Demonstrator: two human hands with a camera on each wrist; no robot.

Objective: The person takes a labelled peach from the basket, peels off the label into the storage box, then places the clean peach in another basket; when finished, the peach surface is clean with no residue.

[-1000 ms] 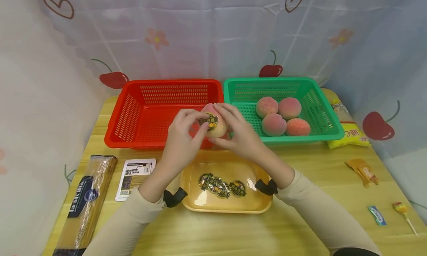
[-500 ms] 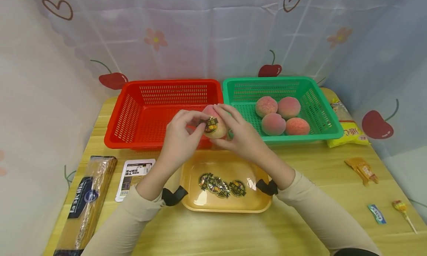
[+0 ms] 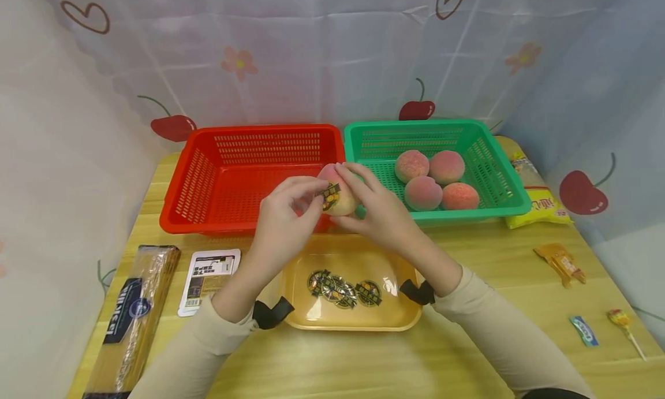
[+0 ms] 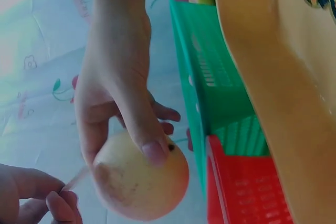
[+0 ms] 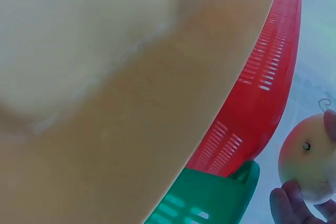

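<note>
Currently, a sticker (image 3: 331, 190) is pinched by the left hand (image 3: 283, 223) on a peach (image 3: 337, 198) gripped by the right hand (image 3: 381, 211), above the yellow tray (image 3: 296, 318). Unfinished: four peaches (image 3: 428, 179) behind the tray, in the green basket (image 3: 511, 185); red basket (image 3: 182, 214) unfilled.

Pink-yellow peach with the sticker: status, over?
Right hand grips pink-yellow peach. Left hand pinches its black-gold sticker, half peeled. Nothing in the way.

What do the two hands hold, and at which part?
The right hand grips a peach around its right side. The left hand pinches the left edge of the sticker on the peach's front.
</note>
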